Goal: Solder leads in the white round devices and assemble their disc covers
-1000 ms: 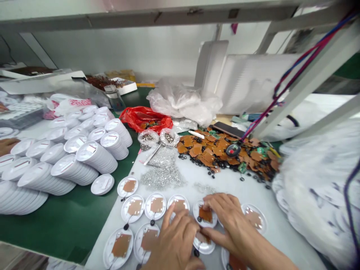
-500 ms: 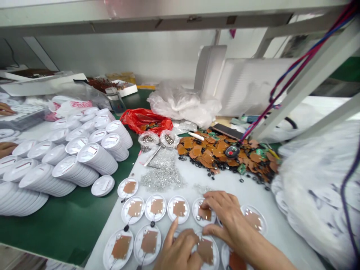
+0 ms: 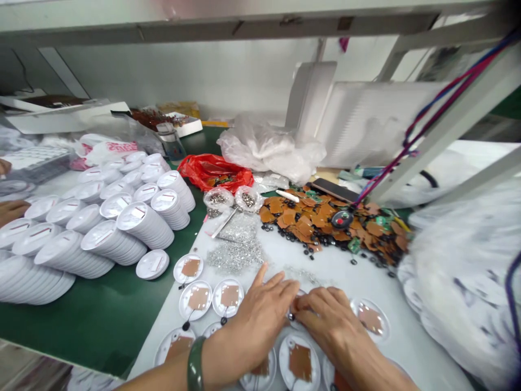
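Head view, from the far left: a co-worker's hand [image 3: 10, 210] rests beside tall, leaning stacks of white round plastic discs [image 3: 144, 225] on a green mat [image 3: 81, 326]. Along the white-topped bench [image 3: 337, 277], shallow white discs, each bearing a square brown pad [image 3: 228, 297], lie face up in rows, with a drift of fine silver glitter [image 3: 234, 255] beyond them. The left hand [image 3: 256, 320], a green jade bangle [image 3: 195, 365] on its wrist, has moved up from the lower row since a moment earlier. Its fingers are now spread and it meets the right hand [image 3: 331, 320] around a small white disc [image 3: 293, 313], which the two nearly cover. The left hand's grip looks loose and open, the right hand's more curled over the rim, but how firmly either has hold cannot be told. That disc sits among the rows near the front of the bench, just below the scattered glitter. Being round, it has no long axis, and any lead on it is hidden, so which way it points cannot be told. Beyond the hands lies a heap of copper-brown squares [image 3: 301, 217] mixed with small black beads [image 3: 303, 250], and at the far right rise billowing white plastic sacks [image 3: 459, 282].
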### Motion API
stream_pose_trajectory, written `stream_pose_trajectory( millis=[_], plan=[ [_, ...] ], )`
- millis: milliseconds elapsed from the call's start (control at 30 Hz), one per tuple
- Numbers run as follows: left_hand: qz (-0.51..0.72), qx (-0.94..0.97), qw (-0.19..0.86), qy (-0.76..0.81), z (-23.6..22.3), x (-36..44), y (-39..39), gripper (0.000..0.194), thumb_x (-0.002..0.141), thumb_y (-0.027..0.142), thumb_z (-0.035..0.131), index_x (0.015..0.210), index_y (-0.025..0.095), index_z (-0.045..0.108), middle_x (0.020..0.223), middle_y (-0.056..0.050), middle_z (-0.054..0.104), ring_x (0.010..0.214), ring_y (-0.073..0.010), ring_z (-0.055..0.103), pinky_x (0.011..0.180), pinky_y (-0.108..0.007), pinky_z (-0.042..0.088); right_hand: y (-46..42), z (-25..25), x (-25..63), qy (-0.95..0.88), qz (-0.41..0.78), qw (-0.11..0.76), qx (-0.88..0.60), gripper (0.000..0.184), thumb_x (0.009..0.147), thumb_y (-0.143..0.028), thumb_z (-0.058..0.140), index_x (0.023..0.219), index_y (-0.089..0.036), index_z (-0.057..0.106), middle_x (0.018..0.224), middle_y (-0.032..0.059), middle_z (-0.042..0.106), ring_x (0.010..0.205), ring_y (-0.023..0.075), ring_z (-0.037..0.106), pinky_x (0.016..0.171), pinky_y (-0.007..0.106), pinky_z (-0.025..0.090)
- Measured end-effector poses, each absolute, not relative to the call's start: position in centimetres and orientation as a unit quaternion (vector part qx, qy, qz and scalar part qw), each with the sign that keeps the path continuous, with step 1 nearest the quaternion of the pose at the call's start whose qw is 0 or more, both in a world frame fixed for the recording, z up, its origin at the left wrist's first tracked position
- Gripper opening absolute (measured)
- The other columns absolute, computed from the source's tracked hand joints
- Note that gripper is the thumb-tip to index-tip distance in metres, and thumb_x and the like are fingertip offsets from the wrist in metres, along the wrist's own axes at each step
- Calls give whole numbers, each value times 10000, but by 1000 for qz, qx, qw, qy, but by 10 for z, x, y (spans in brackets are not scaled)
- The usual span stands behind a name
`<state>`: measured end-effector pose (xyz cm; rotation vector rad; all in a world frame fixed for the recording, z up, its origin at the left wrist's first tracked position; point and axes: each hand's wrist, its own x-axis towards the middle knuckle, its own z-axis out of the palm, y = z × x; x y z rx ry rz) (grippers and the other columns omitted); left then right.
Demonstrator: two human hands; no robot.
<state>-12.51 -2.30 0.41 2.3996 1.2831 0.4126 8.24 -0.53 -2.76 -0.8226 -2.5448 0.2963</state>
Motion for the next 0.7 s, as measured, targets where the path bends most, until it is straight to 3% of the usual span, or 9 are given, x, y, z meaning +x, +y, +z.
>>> stream_pose_trajectory(
  millis=[100,233,300,400,500,600,700],
  plan=[
    [153,859,174,456,-9,-120,-17,314,958,118,596,1266,172,569,1203,-67,741,1318,-269,592,1283,-555,143,-3,-24,82,-926,101,229,-283,242,1032,-157,520,839,-202,659,874,24,702,796,193,570,756,367,378],
    [138,864,157,458,-14,-123,-17,276,993,161,588,1269,154,580,1279,-91,716,1371,-289,550,1269,-585,188,-7,-1,92,-938,79,220,-256,227,1042,-211,474,1059,-215,700,1021,61,741,846,226,596,772,397,402],
    [148,870,142,448,-8,-128,-22,354,1000,145,549,1354,144,528,1390,-113,653,1410,-293,507,1262,-598,205,-17,12,95,-944,79,208,-244,307,1071,-226,389,1102,-217,694,1035,68,747,840,227,608,771,405,418],
    [167,871,138,440,8,-137,-41,566,956,56,486,1505,131,370,1481,-131,571,1465,-284,431,1262,-585,226,-38,14,89,-954,84,200,-206,304,1069,-168,404,1034,-236,699,887,15,746,748,185,616,704,358,437],
    [163,873,156,433,13,-145,-67,736,856,-21,435,1556,139,275,1462,-122,580,1431,-286,477,1235,-588,299,-57,-7,74,-939,74,270,-199,310,1046,-130,435,915,-241,693,767,-1,712,668,164,607,645,327,440],
    [153,885,165,409,-3,-146,-89,857,727,-6,467,1549,101,251,1400,-146,626,1391,-353,518,1173,-626,382,-68,-32,64,-908,82,343,-224,376,1048,-129,400,774,-235,634,657,-13,648,604,153,589,598,324,429],
    [170,884,157,405,-23,-141,-101,889,724,22,486,1564,101,206,1386,-159,642,1383,-388,520,1137,-628,431,-73,-44,68,-901,137,327,-249,297,1056,-210,415,872,-235,646,727,0,691,662,173,649,617,321,493]
  ],
)
